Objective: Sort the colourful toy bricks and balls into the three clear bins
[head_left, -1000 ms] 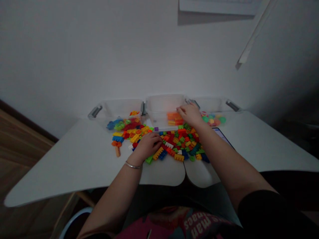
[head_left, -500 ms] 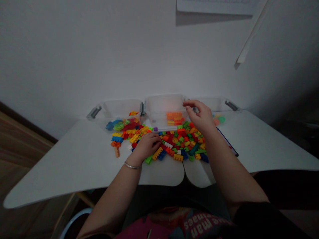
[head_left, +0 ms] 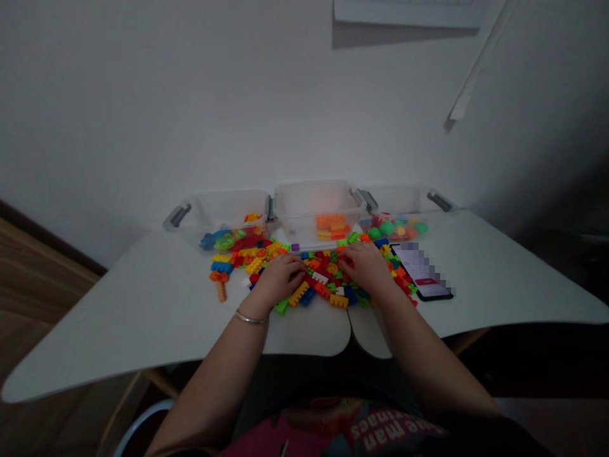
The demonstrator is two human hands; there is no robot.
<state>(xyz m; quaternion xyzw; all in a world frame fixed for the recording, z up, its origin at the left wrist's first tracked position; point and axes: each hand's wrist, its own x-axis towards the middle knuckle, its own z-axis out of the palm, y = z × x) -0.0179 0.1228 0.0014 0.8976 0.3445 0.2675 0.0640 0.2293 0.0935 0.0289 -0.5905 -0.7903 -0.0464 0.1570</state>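
A heap of colourful toy building bricks (head_left: 320, 278) is spread over the table between my hands. My left hand (head_left: 280, 279), with a silver bangle at the wrist, rests on the heap's left part. Its fingers are curled inward, and whatever is under the fingertips is hidden. My right hand (head_left: 365, 268) reaches down into the right part of the heap. Its thumb and fingers are bent but apart, touching bricks, with no held brick visible. A yellow brick (head_left: 339, 301) and a blue brick (head_left: 307, 296) lie at the near edge of the heap.
Three clear plastic boxes stand along the wall: the left box (head_left: 209, 206) holds coloured pieces, the middle box (head_left: 309, 198) orange bricks, the right box (head_left: 404, 198) green and red balls. A phone (head_left: 423, 273) lies right of the heap. An orange stick-like piece (head_left: 221, 291) lies left.
My right hand has come down from beside the middle and right boxes into the brick heap. The right box's contents and the phone are now more exposed. My left hand has stayed put.
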